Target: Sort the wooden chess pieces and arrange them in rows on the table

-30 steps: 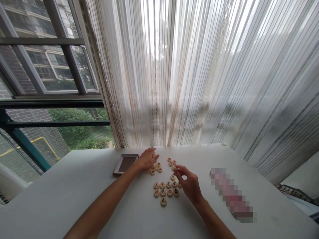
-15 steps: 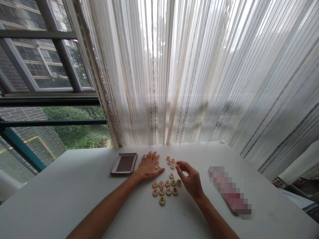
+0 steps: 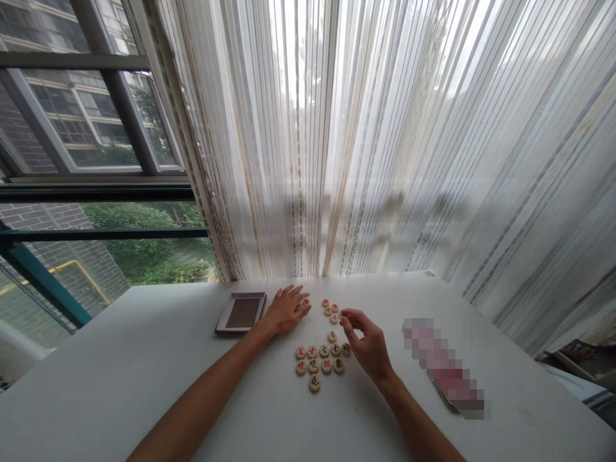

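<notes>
single head cam, looks forward-down over table (image 3: 144, 359); curtain (image 3: 385, 141) beyond both hands, arm's length off.

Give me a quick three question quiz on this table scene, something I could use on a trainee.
1. True or false: the left hand lies open, palm down, on the table beside the shallow box.
2. Where are the neat rows of round pieces? A: inside the box. B: on the table between the two forearms. C: on the window ledge.
3. Which hand has its fingertips at the small cluster of pieces nearer the curtain?

Key: 1 true; 2 B; 3 the right hand.
</notes>
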